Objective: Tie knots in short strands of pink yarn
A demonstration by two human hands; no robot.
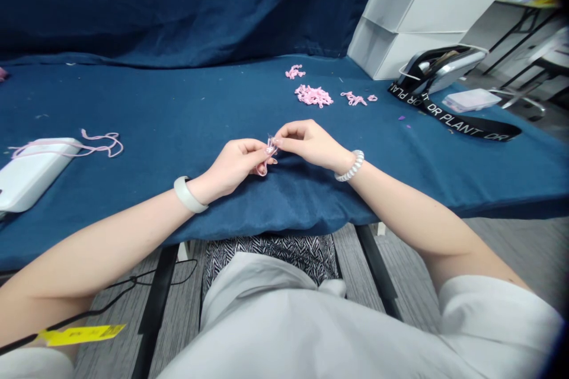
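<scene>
Both my hands meet over the blue cloth, pinching a small knotted piece of pink cord (pixel 267 157) between their fingertips. My left hand (pixel 233 167) holds its lower part, with a loop hanging below the fingers. My right hand (pixel 306 143) grips the top from the other side. Farther off lie a heap of knotted pink cord pieces (pixel 313 95) and smaller clusters (pixel 354 98) (pixel 295 71). A longer pink cord (pixel 102 145) trails over a white box (pixel 31 173) to my left.
The blue cloth-covered table (pixel 178 106) stands before a dark blue curtain (pixel 178 6). At the back right are white shelving (pixel 413 12), a black lettered strap (pixel 453 118), a silver-and-black case (pixel 440 69) and a clear plastic box (pixel 465 100). A yellow tag (pixel 80 334) hangs near my left arm.
</scene>
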